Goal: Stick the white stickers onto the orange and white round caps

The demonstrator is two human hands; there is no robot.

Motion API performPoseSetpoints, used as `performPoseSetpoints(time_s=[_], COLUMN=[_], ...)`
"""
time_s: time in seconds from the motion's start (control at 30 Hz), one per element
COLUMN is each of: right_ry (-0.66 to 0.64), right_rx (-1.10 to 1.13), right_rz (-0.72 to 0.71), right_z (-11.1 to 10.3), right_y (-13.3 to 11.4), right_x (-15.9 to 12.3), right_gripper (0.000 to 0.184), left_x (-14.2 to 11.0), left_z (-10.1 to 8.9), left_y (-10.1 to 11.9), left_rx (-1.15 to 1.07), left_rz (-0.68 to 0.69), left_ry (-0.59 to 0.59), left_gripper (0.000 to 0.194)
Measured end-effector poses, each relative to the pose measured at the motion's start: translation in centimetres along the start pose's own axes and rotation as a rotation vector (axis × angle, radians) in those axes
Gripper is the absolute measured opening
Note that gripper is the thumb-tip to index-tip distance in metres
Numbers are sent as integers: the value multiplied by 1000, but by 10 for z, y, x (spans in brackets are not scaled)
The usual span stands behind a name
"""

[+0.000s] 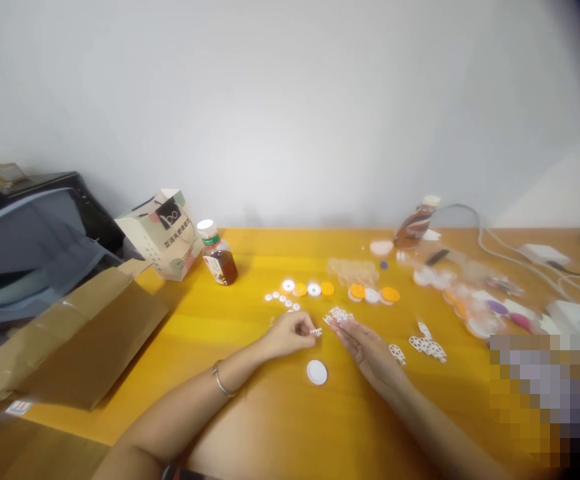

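My left hand is closed in a pinch, with a small white openwork piece at its fingertips. Just to the right, my right hand has its thumb and fingers against a cluster of white openwork pieces; blur hides the exact grip. Below and between the hands lies a round white disc. More white openwork pieces lie right of my right hand, with a single oval one close to its wrist. Several small white rings rest beyond my left hand.
Orange and white round discs form a row behind the hands, before a clear plastic tray. Left stand a drink bottle, a paper bag and an open brown bag. Another bottle, cables and clutter occupy the right.
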State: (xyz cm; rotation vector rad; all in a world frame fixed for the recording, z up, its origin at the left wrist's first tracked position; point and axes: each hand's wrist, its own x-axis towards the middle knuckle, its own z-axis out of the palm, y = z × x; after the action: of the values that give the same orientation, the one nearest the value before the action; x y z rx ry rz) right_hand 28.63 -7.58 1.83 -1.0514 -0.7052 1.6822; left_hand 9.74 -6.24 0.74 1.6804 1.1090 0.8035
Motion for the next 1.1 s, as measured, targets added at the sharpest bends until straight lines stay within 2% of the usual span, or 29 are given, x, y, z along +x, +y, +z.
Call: performPoseSetpoints(time_s=[0.2, 0.5, 0.6, 0.87, 1.1], right_ry=[20, 15, -24, -95, -107], right_rx=[-5, 45, 36, -29, -49], right_rz=[-14, 17, 33, 75, 81], right_z=[8, 11, 12, 18, 16], right_y=[5, 13, 15, 18, 21], right_x=[-8, -12, -13, -18, -16], right_gripper=[18, 21, 21, 21, 23], left_x=[0, 1, -2, -8, -9], left_z=[-10, -20, -24, -29, -30], left_y=[17, 24, 34, 54, 55], left_rx=[-197, -249, -167, 255, 352], left_rz=[13, 24, 94, 377, 407], left_ry=[-53, -87, -95, -147, -211], left_gripper=[22, 33, 29, 23, 26])
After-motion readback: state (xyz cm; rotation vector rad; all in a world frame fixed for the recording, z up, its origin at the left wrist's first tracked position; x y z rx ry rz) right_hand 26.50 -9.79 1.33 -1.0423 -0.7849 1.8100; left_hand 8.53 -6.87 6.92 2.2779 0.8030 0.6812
